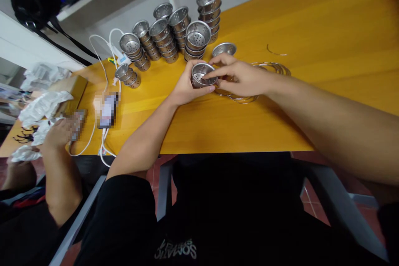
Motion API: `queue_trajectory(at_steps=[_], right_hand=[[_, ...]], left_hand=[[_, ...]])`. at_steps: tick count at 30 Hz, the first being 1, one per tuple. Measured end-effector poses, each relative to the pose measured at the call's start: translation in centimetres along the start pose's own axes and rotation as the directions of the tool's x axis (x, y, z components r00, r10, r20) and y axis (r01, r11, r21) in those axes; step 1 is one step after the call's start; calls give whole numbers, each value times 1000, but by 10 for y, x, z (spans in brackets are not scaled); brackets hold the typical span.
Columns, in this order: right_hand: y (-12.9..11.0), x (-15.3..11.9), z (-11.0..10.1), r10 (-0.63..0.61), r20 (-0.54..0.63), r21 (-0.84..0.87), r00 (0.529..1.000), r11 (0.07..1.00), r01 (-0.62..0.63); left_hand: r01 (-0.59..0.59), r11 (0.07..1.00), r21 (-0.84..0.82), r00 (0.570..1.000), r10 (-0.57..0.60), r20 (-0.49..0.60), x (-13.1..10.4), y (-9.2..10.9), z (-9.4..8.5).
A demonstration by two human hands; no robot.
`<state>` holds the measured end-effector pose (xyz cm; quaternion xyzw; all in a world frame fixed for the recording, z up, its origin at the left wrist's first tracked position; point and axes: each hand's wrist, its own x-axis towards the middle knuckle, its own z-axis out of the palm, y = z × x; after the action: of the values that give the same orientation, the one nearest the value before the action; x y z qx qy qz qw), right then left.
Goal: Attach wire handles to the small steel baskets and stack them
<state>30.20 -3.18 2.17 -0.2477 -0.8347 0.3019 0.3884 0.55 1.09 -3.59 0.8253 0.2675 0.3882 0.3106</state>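
My left hand [186, 87] is closed around a small perforated metal cup [199, 71], held tilted above the table with its mouth toward me. My right hand [238, 75] is at the cup's right side, its index finger reaching inside and its thumb near the outer wall. Whether something thin is between those fingers is too small to make out. Just behind my right hand stands another metal cup [224, 49]. Thin wire rings [246, 99] lie beneath and beside my right hand, partly hidden by it.
Several stacks of perforated cups [165, 43] stand at the back, by the wall. A short curved wire [276, 52] lies to the right. Left are a phone [108, 110], white cables [93, 133], plastic bags [46, 104] and another person's hand [59, 133].
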Motion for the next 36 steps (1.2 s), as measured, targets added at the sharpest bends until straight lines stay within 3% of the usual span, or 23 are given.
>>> queue_trajectory(at_steps=[10,14,19,21,23,26,28,32,36], right_hand=[[1,1,-4,13,51,10,999,1000,-14],[-7,2,-7,-13,18,22,1000,1000,12],[-11,3,-19,-46,-1,25,999,999,46],[-4,3,-29,-52,-50,-2,997,999,52],[9,4,-42,-53,-178,-59,983,997,43],[35,4,-60,-47,-413,-180,909,983,-31],[52,3,-67,-22,-489,-256,872,959,-120],[68,0,-65,80,-451,-370,889,890,-267],[66,1,-52,128,-389,-391,912,874,-289]], left_hand=[[14,1000,-22,1000,-14,16,-1,5,-3],[6,999,-32,1000,-6,3,2,-1,2],[95,993,-68,995,-96,-4,3,-4,11],[165,981,-105,986,-167,-10,3,-5,11],[209,969,-131,977,-212,-7,2,-7,8],[198,969,-151,980,-199,9,3,-4,5],[193,970,-148,981,-192,21,2,3,4],[229,967,-114,973,-228,20,2,21,3],[229,971,-74,973,-229,10,1,27,3]])
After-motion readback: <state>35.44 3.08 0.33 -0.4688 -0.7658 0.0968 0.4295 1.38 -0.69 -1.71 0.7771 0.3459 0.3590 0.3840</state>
